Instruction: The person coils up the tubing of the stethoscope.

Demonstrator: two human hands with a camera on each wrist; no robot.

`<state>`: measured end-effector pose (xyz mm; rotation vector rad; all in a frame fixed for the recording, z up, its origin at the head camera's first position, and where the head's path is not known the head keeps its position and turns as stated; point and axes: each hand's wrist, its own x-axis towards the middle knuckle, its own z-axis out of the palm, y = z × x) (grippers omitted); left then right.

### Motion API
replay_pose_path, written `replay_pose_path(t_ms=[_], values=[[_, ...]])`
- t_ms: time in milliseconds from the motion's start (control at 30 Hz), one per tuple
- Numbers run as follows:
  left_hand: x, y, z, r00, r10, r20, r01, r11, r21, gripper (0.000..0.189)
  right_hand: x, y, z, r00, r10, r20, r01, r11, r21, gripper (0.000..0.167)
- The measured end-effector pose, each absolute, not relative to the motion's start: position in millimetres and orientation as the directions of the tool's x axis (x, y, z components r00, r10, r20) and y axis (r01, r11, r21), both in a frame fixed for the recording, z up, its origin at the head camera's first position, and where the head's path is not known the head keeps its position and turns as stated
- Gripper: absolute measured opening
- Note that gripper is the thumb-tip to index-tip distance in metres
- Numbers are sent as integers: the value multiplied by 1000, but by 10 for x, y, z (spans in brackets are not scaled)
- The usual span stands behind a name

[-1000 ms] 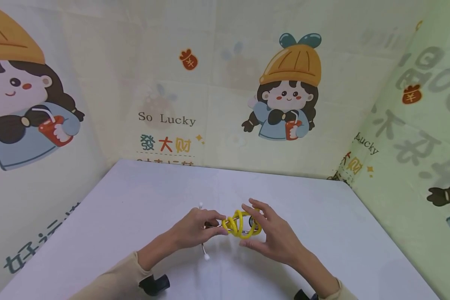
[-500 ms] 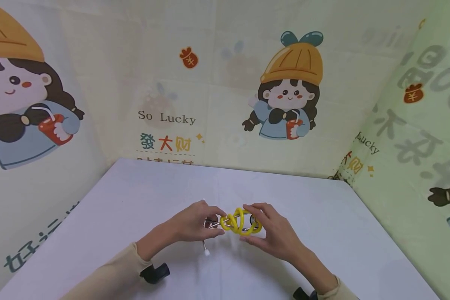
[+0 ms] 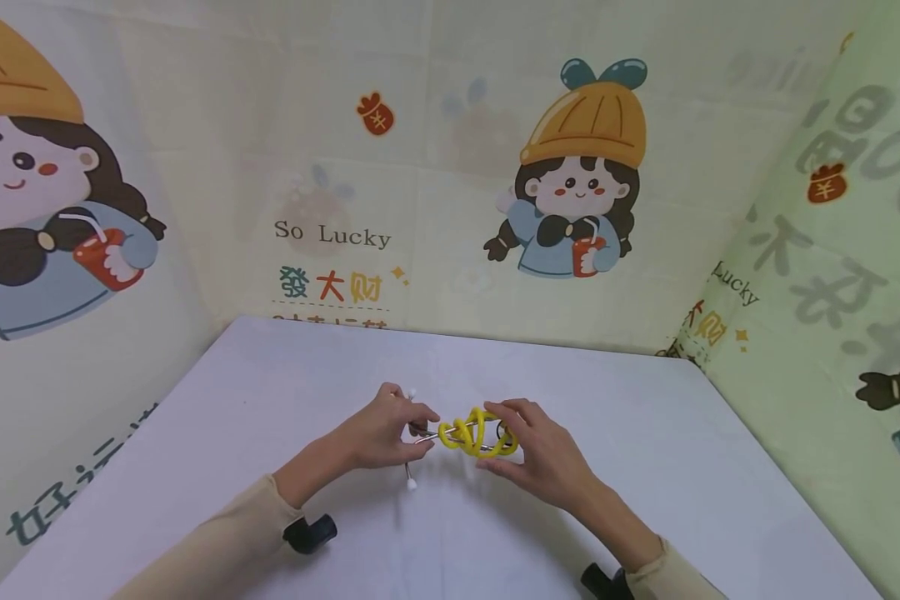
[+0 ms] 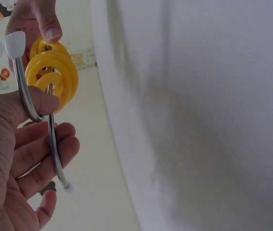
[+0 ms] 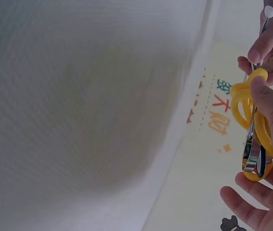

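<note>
A stethoscope is held raised between both hands, its yellow tubing (image 4: 71,79) wound in several loops about its metal ear tubes (image 4: 26,96). My left hand (image 3: 386,429) pinches the ear tubes at left, thumb across them and fingers behind. White ear tips (image 3: 411,485) stick out above and below that hand. My right hand (image 3: 551,457) grips the far end of the yellow loops between thumb and fingers. Inside the loops, the shiny chest piece (image 5: 251,156) shows by the right fingers in the right wrist view.
Below the hands spreads a white table (image 3: 330,367). Cloth walls (image 3: 450,217) printed with cartoon figures and lettering stand at the back and sides. Black wrist-camera mounts (image 3: 310,533) hang under both sleeves.
Both hands have shifted slightly up in the head view with the stethoscope. The left hand has slid a little left, so more metal tube shows between it and the yellow loops.
</note>
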<state>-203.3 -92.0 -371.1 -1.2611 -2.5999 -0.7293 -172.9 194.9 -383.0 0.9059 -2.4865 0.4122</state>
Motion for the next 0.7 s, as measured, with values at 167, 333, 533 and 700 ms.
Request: replay_pose_path(t_ms=[167, 333, 533, 700], values=[[-2106, -946, -3817, -630, 711, 313, 771, 526, 358, 21, -1763, 1918, -3883, -704, -539, 462, -649, 753, -111, 76], [-2173, -969, -3934, -615, 733, 290, 783, 525, 334, 14, -1782, 1884, -3926, -730, -549, 407, -635, 765, -106, 74], [-2234, -981, -4030, -600, 762, 243, 794, 533, 292, 13, -1798, 1847, -3953, -742, -555, 376, -623, 777, -84, 74], [-2246, -991, -4058, -596, 765, 244, 800, 540, 261, 12, -1817, 1829, -3977, -748, -555, 363, -619, 781, -84, 73]])
